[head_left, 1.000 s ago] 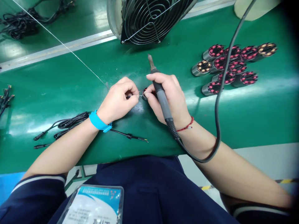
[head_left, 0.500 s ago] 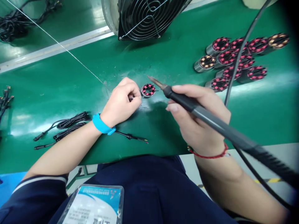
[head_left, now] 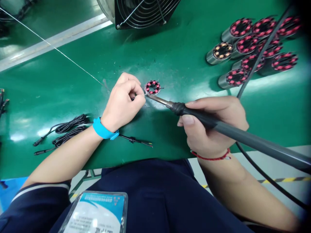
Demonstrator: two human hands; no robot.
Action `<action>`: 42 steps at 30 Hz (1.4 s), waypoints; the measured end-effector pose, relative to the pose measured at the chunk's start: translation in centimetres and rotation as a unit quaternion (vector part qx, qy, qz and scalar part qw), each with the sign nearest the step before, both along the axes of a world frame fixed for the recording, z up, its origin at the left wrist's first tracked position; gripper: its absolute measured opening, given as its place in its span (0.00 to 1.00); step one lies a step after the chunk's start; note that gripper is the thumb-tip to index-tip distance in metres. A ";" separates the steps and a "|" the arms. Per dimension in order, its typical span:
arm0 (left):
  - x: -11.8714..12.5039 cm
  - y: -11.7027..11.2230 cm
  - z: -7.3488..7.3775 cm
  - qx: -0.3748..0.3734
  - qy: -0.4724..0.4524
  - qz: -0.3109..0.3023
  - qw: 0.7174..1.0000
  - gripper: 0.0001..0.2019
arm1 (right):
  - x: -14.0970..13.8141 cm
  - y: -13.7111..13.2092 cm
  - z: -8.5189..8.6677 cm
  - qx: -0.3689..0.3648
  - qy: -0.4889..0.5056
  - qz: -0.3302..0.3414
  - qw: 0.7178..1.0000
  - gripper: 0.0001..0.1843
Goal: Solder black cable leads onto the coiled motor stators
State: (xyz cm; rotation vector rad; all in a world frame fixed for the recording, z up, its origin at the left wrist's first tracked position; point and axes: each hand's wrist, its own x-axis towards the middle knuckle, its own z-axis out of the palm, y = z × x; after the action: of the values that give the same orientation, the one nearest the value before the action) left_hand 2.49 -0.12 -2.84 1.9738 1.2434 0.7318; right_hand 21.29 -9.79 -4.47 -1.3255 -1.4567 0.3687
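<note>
In the head view, right hand [head_left: 213,137] wrapped around the soldering iron [head_left: 233,131], thumb and fingers on the dark grip, well back from the metal tip [head_left: 159,99]. Across to the left hand [head_left: 122,102]: thumb and forefinger pinched tight on a fine wire [head_left: 145,94], right beside that tip. And there, between both hands on the green desk [head_left: 167,142], the coil ring [head_left: 154,92], near-left edge up against the tip; touching or just short, too fine to tell!

How best to play it? Lay the tip on lightly, with no pressing or scraping across the pink windings. Hold the left pinch steady, probably the surest guard against dragging such a small ring sideways. Mind the left fingertips, so close to presumably hot metal: best to lean in from the right, as now, and come no nearer to skin. Leave slack in the cord [head_left: 258,61], slanting across the coil-topped cylinders [head_left: 218,53], for fear of a snag and a jerk. Watch the thin pale line [head_left: 73,62] too, running down towards the left hand: avoid tugging it. Brief, gentle contact, judged by eye rather than force.
</note>
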 end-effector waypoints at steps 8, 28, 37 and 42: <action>0.1 0.0 0.2 -0.016 -0.003 0.016 1.000 0.08 | 0.0 -0.2 -0.3 -0.015 0.019 -0.012 1.000 0.10; 0.1 0.1 0.1 0.003 -0.016 0.012 1.000 0.09 | -0.2 1.4 2.0 -0.074 -0.015 0.065 0.995 0.18; 0.0 0.3 -0.1 0.021 -0.028 0.003 0.999 0.07 | -0.3 6.6 3.8 -0.123 -0.151 0.211 0.958 0.23; -0.1 0.3 0.0 0.014 -0.022 0.003 1.000 0.06 | -1.5 7.8 1.1 -0.076 -0.161 0.201 0.963 0.24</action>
State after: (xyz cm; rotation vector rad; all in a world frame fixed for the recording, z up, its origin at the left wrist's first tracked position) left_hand 2.42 0.14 -2.87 1.9665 1.2206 0.7964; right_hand 19.83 -2.03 -3.41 -1.2440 -2.0154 0.5580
